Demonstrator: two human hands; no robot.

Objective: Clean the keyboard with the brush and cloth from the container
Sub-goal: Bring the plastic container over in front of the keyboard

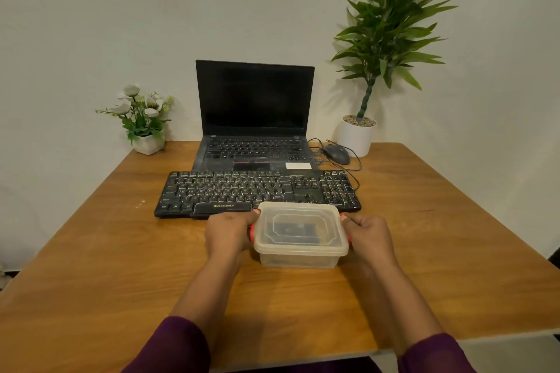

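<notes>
Both hands are gripping the lidded container (300,235), left hand (228,232) and right hand (368,236) curling fingers round its sides; it's sitting on the counter (121,251) just before the keyboard (257,192).

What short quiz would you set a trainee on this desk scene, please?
1. True or false: the lid is on the container.
2. What stands directly behind the keyboard? A) a printer B) a laptop C) a monitor
3. How many hands grip the container?
Key: 1 true. 2 B. 3 two: the left hand and the right hand, one at each short end.
</notes>
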